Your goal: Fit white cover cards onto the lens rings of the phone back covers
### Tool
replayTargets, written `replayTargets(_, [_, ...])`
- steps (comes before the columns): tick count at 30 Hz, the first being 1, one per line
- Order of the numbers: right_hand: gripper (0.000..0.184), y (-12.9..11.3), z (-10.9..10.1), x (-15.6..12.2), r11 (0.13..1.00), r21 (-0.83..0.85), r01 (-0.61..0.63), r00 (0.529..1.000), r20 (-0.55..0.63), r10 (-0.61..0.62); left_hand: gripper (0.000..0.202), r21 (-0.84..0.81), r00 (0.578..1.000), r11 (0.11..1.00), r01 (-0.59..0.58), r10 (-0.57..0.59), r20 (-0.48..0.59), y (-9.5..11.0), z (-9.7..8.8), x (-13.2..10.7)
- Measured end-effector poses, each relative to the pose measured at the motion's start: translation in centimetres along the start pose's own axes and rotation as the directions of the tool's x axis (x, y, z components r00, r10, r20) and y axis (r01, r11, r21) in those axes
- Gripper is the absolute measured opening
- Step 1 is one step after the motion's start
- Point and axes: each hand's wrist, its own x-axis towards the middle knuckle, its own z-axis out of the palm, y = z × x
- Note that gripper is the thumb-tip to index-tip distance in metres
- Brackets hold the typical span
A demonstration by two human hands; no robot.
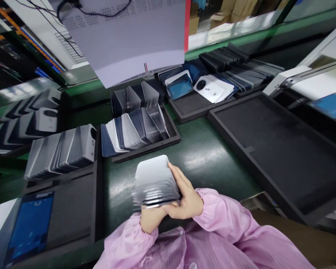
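Observation:
A stack of thin white and grey panels (154,183) sits between both hands, just above the green table (207,157). My right hand (186,198) wraps round the stack's right side and bottom edge. My left hand (149,220) is under the stack, mostly hidden by it, with the palm side against the panels. Both arms wear pink sleeves. The stack is slightly blurred.
A black tray (173,134) ahead holds rows of upright panels. More leaning panels (61,149) fill trays at the left. A large shallow black tray (282,149) lies at the right. A blue-filmed panel (30,224) lies near left. A white sheet (134,37) hangs overhead.

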Motion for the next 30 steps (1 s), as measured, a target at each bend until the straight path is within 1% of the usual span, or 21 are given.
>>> replayTargets(2, [0.102, 0.3, 0.1, 0.6, 0.974, 0.166, -0.156, 0.988, 0.008, 0.157, 0.036, 0.013, 0.997, 0.999, -0.031, 0.032, -0.065, 0.1, 0.1, 0.2])
replayTargets(4, [0.1, 0.9, 0.2, 1.3, 0.891, 0.331, -0.311, 0.943, -0.008, 0.332, 0.057, 0.057, 0.991, 0.998, -0.041, 0.048, -0.126, 0.5, -0.1, 0.6])
replayTargets(5, [0.094, 1.2, 0.3, 1.6, 0.84, 0.398, -0.368, 0.913, -0.017, 0.408, 0.069, 0.063, 0.993, 0.997, -0.037, 0.044, -0.114, 0.8, -0.3, 0.8])
replayTargets(6, [0.085, 1.6, 0.3, 1.8, 0.788, 0.456, -0.413, 0.881, -0.018, 0.472, 0.077, 0.035, 0.997, 0.999, -0.03, 0.032, -0.065, 1.1, -0.5, 0.9])
replayTargets(7, [0.075, 1.9, 0.2, 2.0, 0.732, 0.51, -0.453, 0.849, -0.005, 0.528, 0.08, -0.033, 1.0, 0.999, -0.024, 0.024, 0.002, 1.2, -0.8, 1.1])
replayTargets(9, [0.062, 2.4, 0.1, 2.2, 0.596, 0.623, -0.507, 0.793, 0.065, 0.606, 0.077, -0.255, 0.994, 0.967, -0.012, 0.039, 0.104, 1.4, -1.1, 1.2])
replayTargets(10, [0.058, 2.5, 0.1, 2.2, 0.529, 0.671, -0.519, 0.774, 0.108, 0.624, 0.073, -0.373, 0.991, 0.928, 0.014, 0.037, 0.129, 1.3, -1.1, 1.2])
replayTargets(11, [0.056, 2.6, 0.0, 2.2, 0.476, 0.708, -0.522, 0.763, 0.137, 0.632, 0.069, -0.474, 0.988, 0.878, 0.064, 0.013, 0.157, 1.3, -1.1, 1.1])
replayTargets(12, [0.054, 2.6, 0.0, 2.1, 0.447, 0.73, -0.518, 0.758, 0.15, 0.635, 0.068, -0.55, 0.979, 0.824, 0.137, -0.028, 0.202, 1.1, -1.0, 1.0])
replayTargets(13, [0.053, 2.5, 0.0, 2.1, 0.439, 0.738, -0.512, 0.758, 0.148, 0.635, 0.068, -0.6, 0.96, 0.767, 0.228, -0.077, 0.268, 1.0, -0.8, 0.9])
replayTargets(15, [0.051, 2.4, -0.1, 2.1, 0.472, 0.725, -0.501, 0.766, 0.118, 0.632, 0.071, -0.636, 0.9, 0.66, 0.4, -0.152, 0.408, 0.9, -0.6, 0.6])
replayTargets(16, [0.049, 2.3, -0.2, 2.1, 0.494, 0.711, -0.501, 0.771, 0.107, 0.628, 0.072, -0.641, 0.876, 0.622, 0.449, -0.168, 0.451, 0.9, -0.5, 0.5])
replayTargets(17, [0.047, 2.2, -0.3, 2.1, 0.515, 0.695, -0.502, 0.776, 0.099, 0.623, 0.073, -0.649, 0.864, 0.595, 0.474, -0.174, 0.472, 1.0, -0.5, 0.5])
replayTargets(20, [0.041, 2.2, -0.9, 2.6, 0.563, 0.656, -0.503, 0.791, 0.088, 0.605, 0.072, -0.678, 0.855, 0.542, 0.497, -0.174, 0.488, 1.5, -0.8, 0.6])
replayTargets(23, [0.042, 2.4, -1.4, 3.2, 0.583, 0.622, -0.522, 0.794, 0.104, 0.599, 0.071, -0.691, 0.854, 0.516, 0.507, -0.191, 0.484, 1.7, -1.0, 0.9])
replayTargets(25, [0.042, 2.7, -1.8, 3.5, 0.581, 0.606, -0.543, 0.785, 0.12, 0.608, 0.071, -0.694, 0.862, 0.524, 0.495, -0.192, 0.469, 1.6, -1.0, 1.0])
replayTargets(27, [0.043, 3.1, -2.2, 3.5, 0.576, 0.604, -0.55, 0.775, 0.113, 0.622, 0.07, -0.691, 0.865, 0.536, 0.486, -0.183, 0.467, 1.3, -0.9, 1.0])
replayTargets(30, [0.049, 3.5, -2.7, 3.3, 0.547, 0.631, -0.55, 0.755, 0.096, 0.648, 0.066, -0.695, 0.854, 0.518, 0.499, -0.159, 0.495, 0.8, -0.6, 1.0])
